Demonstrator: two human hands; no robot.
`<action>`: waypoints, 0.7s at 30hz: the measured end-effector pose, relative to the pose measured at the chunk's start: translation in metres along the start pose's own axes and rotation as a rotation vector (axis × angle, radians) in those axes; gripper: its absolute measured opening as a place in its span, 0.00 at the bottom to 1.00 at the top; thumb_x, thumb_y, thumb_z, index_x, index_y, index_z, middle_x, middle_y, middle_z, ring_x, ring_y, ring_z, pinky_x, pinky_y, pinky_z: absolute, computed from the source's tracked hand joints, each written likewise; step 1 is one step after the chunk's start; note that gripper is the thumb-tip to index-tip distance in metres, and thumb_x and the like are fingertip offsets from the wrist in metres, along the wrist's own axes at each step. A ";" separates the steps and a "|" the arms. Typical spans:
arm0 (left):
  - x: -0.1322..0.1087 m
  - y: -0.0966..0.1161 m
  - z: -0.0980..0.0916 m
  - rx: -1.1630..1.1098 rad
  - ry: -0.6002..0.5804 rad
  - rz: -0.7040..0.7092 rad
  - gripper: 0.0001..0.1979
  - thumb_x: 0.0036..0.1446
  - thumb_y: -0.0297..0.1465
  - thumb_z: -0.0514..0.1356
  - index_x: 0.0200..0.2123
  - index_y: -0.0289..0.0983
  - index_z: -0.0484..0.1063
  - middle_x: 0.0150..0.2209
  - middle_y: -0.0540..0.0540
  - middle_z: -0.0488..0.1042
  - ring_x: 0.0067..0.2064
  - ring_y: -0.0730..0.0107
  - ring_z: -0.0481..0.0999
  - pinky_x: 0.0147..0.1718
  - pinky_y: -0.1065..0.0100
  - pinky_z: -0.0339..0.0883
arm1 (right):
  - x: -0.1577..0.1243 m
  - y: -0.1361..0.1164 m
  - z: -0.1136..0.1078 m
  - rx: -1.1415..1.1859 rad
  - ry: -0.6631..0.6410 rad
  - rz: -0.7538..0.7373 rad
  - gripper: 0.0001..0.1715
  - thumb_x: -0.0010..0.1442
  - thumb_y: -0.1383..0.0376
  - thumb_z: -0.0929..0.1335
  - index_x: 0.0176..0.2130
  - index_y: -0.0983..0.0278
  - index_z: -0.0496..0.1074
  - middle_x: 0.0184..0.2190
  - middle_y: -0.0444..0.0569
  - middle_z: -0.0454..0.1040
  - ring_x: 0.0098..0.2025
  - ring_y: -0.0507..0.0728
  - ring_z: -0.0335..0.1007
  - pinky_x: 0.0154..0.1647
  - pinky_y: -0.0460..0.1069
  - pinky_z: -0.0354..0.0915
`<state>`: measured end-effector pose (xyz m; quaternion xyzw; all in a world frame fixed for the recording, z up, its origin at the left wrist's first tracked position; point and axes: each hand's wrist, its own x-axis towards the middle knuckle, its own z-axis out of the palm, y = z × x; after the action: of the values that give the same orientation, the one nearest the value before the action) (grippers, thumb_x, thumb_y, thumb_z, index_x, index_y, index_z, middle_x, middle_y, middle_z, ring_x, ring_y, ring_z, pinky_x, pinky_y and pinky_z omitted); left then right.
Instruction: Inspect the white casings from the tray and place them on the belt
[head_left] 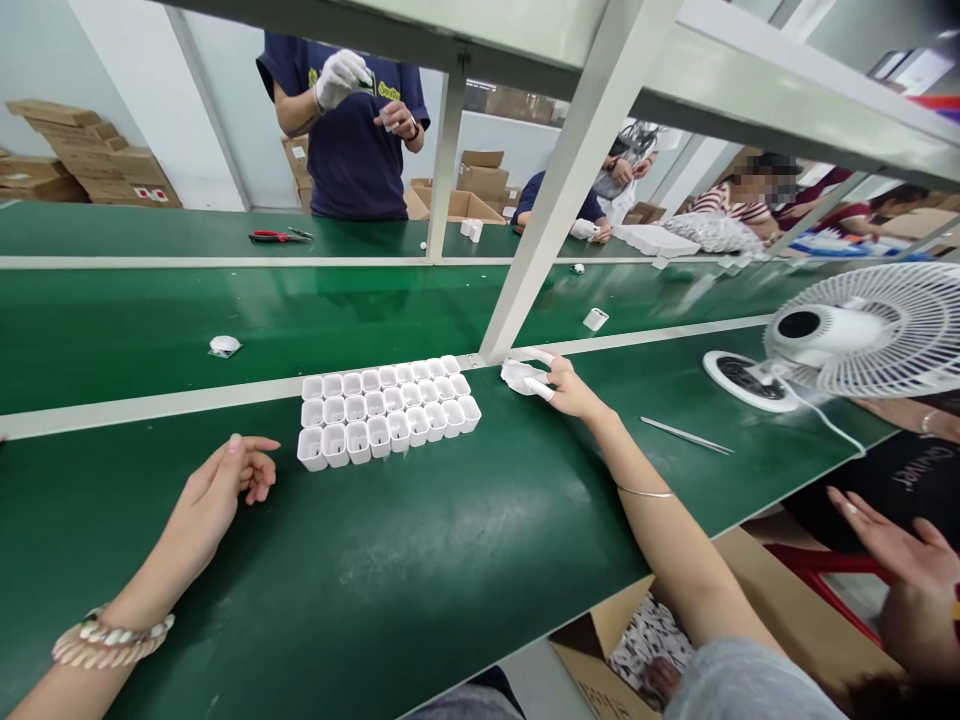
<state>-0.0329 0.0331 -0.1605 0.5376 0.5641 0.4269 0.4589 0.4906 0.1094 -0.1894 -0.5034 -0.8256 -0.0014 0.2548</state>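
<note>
My left hand point(221, 480) hovers over the green bench to the left of a block of small white plastic cases point(388, 432). Its index finger points out, the other fingers curl loosely, and nothing is in it. The cases stand in three rows, hollow side up, with small dark slots visible inside the front ones. Beyond their right end, my right hand point(571, 390) reaches to the foot of the slanted post. White covers sheathe some of its fingertips, which grip a crumpled white cloth or tissue point(517, 376); its exact kind is unclear.
Metal tweezers point(686, 435) lie right of my arm, near a white fan point(825, 335). A slanted post point(570, 180) rises behind my right hand. Small white parts, including one case point(595, 319), rest on the belt point(135, 310). Co-workers sit or stand opposite and at right. Below is an open carton point(607, 610).
</note>
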 end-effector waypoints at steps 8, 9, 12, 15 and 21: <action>0.000 -0.001 -0.001 -0.006 0.018 0.000 0.23 0.64 0.51 0.48 0.42 0.37 0.68 0.27 0.51 0.68 0.26 0.72 0.64 0.25 0.69 0.58 | -0.002 0.005 -0.003 0.040 0.042 0.008 0.17 0.64 0.56 0.64 0.32 0.58 0.80 0.61 0.48 0.66 0.63 0.67 0.58 0.63 0.68 0.56; 0.000 -0.001 -0.001 -0.008 0.019 -0.001 0.23 0.64 0.51 0.48 0.42 0.37 0.68 0.27 0.51 0.68 0.26 0.72 0.64 0.25 0.69 0.58 | -0.002 0.006 -0.003 0.041 0.046 0.011 0.17 0.65 0.56 0.64 0.32 0.58 0.80 0.61 0.48 0.66 0.63 0.66 0.58 0.63 0.67 0.56; 0.000 -0.001 -0.001 -0.009 0.019 -0.003 0.23 0.63 0.51 0.48 0.41 0.38 0.68 0.26 0.51 0.68 0.26 0.72 0.64 0.25 0.69 0.58 | -0.001 0.004 -0.003 0.059 0.068 0.010 0.19 0.65 0.55 0.64 0.31 0.58 0.80 0.60 0.49 0.66 0.63 0.66 0.59 0.63 0.67 0.56; 0.000 -0.002 -0.001 -0.003 0.011 -0.007 0.24 0.63 0.52 0.48 0.41 0.37 0.68 0.27 0.51 0.68 0.26 0.72 0.64 0.25 0.69 0.58 | 0.000 0.002 -0.003 0.096 0.078 0.007 0.18 0.64 0.54 0.64 0.34 0.59 0.80 0.61 0.51 0.66 0.62 0.66 0.60 0.63 0.67 0.57; -0.001 0.001 -0.001 0.007 0.008 -0.004 0.24 0.63 0.52 0.48 0.42 0.37 0.68 0.26 0.51 0.68 0.26 0.71 0.64 0.25 0.69 0.58 | -0.002 0.004 -0.003 0.087 0.045 0.035 0.19 0.64 0.54 0.64 0.29 0.58 0.79 0.61 0.48 0.66 0.63 0.67 0.59 0.63 0.68 0.56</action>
<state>-0.0337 0.0322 -0.1588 0.5362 0.5686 0.4262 0.4556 0.4960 0.1090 -0.1891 -0.5060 -0.8101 0.0276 0.2950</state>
